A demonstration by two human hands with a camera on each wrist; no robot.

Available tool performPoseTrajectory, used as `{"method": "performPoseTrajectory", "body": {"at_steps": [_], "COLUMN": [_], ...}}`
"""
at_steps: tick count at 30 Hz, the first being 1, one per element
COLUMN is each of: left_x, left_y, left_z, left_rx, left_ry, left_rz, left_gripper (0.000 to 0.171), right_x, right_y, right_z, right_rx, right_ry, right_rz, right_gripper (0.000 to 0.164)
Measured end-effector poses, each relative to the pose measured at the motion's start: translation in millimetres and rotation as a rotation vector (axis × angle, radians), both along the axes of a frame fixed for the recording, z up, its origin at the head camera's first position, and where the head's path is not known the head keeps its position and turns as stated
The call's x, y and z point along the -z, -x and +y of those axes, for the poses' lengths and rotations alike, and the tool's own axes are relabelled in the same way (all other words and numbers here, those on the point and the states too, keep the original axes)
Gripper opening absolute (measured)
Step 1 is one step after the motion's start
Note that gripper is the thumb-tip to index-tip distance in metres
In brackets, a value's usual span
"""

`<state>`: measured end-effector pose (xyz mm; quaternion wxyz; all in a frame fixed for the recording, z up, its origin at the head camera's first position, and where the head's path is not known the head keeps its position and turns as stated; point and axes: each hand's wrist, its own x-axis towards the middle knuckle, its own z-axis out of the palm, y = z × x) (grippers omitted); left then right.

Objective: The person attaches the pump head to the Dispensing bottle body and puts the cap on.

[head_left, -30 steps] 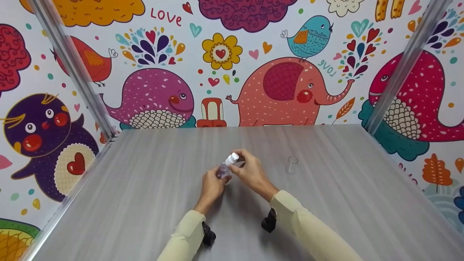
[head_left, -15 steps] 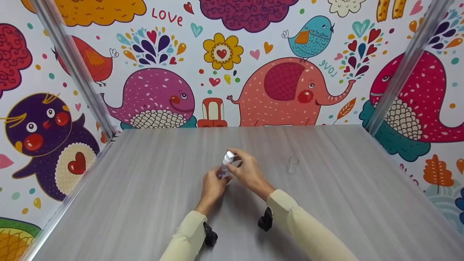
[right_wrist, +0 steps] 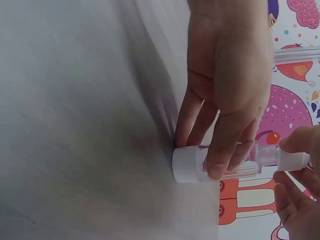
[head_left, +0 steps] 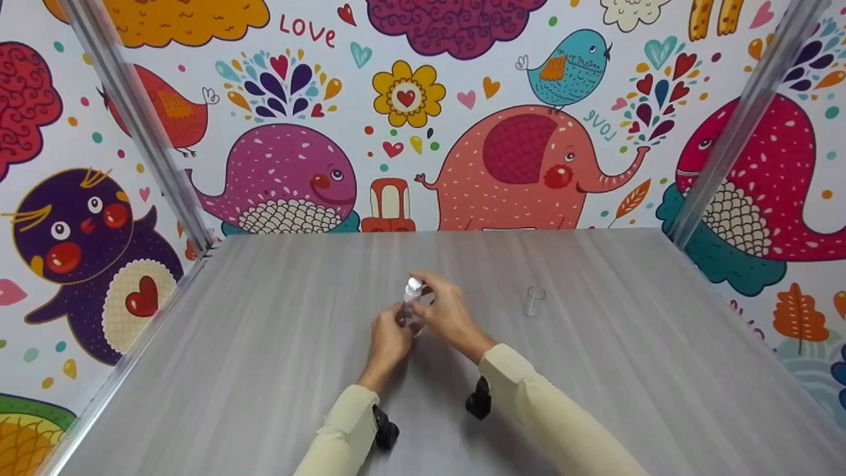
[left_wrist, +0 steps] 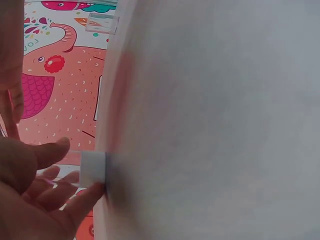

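A clear bottle (right_wrist: 232, 172) with a white base and a white pump head (head_left: 414, 284) stands nearly upright, its base at the table top. My left hand (head_left: 391, 336) grips the bottle's clear body from the left, thumb and fingers on either side; in the right wrist view this left hand (right_wrist: 227, 75) reaches down across the body. My right hand (head_left: 451, 317) pinches the white pump head between thumb and fingers. Part of the body is hidden behind the fingers. In the left wrist view the white base (left_wrist: 93, 169) shows beside the left fingertips.
To the right of the hands, a small clear cylindrical cap (head_left: 535, 301) stands on the grey wood-grain table (head_left: 284, 344). Walls with cartoon animals (head_left: 509, 172) and metal posts (head_left: 135, 125) bound the table at the back and sides.
The bottle, which leaned to the right, has come nearly upright. My right hand has moved slightly left with the pump head, while my left hand keeps its grip on the body.
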<state>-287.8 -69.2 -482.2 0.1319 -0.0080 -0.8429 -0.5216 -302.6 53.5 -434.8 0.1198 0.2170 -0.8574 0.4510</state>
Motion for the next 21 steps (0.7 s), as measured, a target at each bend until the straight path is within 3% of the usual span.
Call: {"method": "performPoseTrajectory", "body": {"at_steps": [8,21], "left_x": [-0.5,3.2], "left_y": [-1.4,-2.0], "left_z": [-0.3,0.2], "left_rx": [0.016,-0.016], "left_ry": [-0.003,0.000], "left_rz": [-0.020,-0.031], "left_gripper": [0.015,0.023], "right_x": [4.2,8.2], "right_y": [1.5,2.8], "right_z": [-0.2,0.2], "right_rx": [-0.010,-0.008], "right_ry": [-0.035,-0.040], "right_rz": [0.027,-0.019], "right_gripper": [0.045,0.041]}}
